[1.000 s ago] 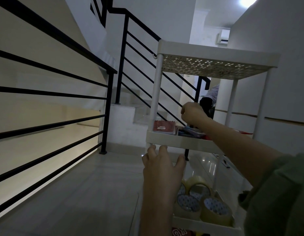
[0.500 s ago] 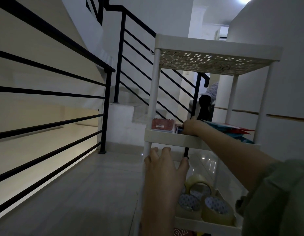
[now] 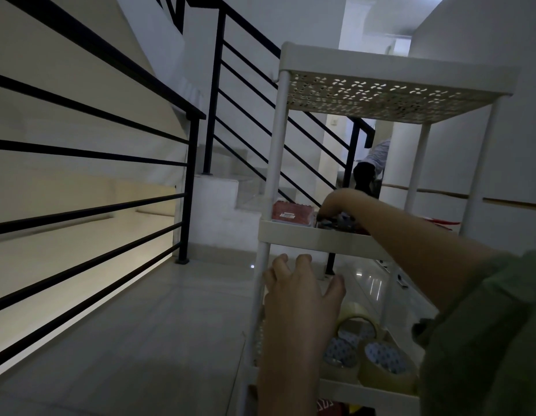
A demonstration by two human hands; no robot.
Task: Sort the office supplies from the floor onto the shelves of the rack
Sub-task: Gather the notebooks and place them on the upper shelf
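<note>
On the rack's middle shelf (image 3: 317, 235), dark supplies (image 3: 338, 222) are pressed down by the right hand (image 3: 340, 202), fingers curled; whether anything is pinched cannot be told. The left hand (image 3: 299, 292) hovers slack-fingered. Items should be released flat beside the red notebook (image 3: 292, 214).

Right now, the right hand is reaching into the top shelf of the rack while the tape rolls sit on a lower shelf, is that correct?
Not quite: the head view shows the right hand reaching into the middle shelf, not the top shelf. The tape rolls do sit on a lower shelf of the rack.
</note>
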